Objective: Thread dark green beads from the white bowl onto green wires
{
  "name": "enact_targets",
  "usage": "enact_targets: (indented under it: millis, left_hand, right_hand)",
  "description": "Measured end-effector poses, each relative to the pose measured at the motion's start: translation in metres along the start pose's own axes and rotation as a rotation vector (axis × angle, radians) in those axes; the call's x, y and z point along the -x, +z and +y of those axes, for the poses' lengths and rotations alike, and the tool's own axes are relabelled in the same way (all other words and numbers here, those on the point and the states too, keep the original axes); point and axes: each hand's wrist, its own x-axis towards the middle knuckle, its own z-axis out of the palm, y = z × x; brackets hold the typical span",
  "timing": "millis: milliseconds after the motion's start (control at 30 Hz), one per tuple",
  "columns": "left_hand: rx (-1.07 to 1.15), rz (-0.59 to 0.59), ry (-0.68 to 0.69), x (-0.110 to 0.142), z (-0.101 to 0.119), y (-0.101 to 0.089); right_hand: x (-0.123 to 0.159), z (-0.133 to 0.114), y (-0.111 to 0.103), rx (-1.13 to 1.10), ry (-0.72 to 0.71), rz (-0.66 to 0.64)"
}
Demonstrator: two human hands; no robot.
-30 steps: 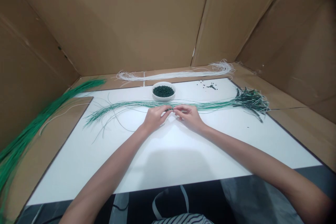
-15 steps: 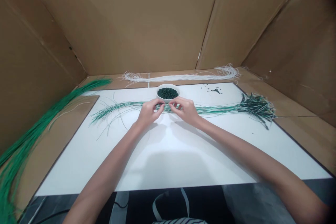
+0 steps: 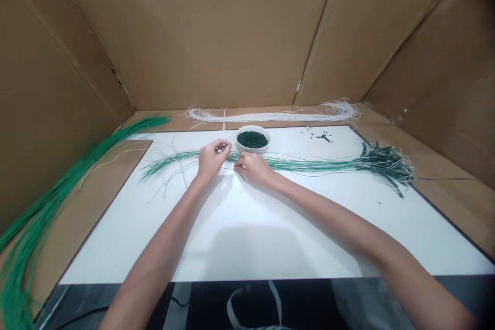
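Note:
My left hand [image 3: 211,161] is closed in a pinch above the green strands, left of the bead bowl. Small dark bits show in the curl of its fingers, too small to make out. Just in front of the bowl, my right hand [image 3: 254,167] is also closed, its thumb and fingertips pressed together low over the strands; what they pinch is hidden. Under both hands runs a long bundle of thin green strands [image 3: 313,165], loose at the left and ending at the right in a dark green beaded tuft [image 3: 386,161]. The white bowl [image 3: 269,140] holds many dark green beads [image 3: 252,139].
Loose dark beads [image 3: 325,137] lie right of the bowl on the white board [image 3: 270,227]. White strands [image 3: 266,116] stretch along the back. A thick green bundle [image 3: 73,175] lies at the left. Cardboard walls [image 3: 216,36] enclose the back and sides.
My hands have moved apart: the left rose slightly, while the right shifted left and down, turning its back upward. The whole view has shifted a little.

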Motion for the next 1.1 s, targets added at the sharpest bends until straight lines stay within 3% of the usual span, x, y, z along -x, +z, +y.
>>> enact_targets:
  millis: [367, 500, 600, 800, 933, 1100]
  left_hand:
    - [0.222, -0.017, -0.016, 0.009, 0.001, 0.019]
    - [0.278, -0.026, -0.072, 0.018, 0.003, 0.031]
    - [0.329, -0.022, -0.131, 0.027, 0.008, 0.042]
    - [0.335, -0.030, -0.160, 0.052, 0.029, 0.056]
    - [0.297, -0.122, -0.118, 0.063, 0.041, 0.057]
    - [0.256, -0.204, -0.074, 0.067, 0.044, 0.056]
  right_hand:
    - [0.000, 0.003, 0.005, -0.031, 0.011, 0.016]
    - [0.011, 0.006, 0.004, -0.094, -0.007, 0.092]
    - [0.031, 0.011, 0.001, -0.263, 0.034, 0.233]
    - [0.073, 0.032, -0.005, -0.847, 0.274, 0.466]
    - [0.079, 0.036, -0.007, -1.123, 0.345, 0.510]
    - [0.077, 0.033, -0.011, -1.186, 0.407, 0.522]
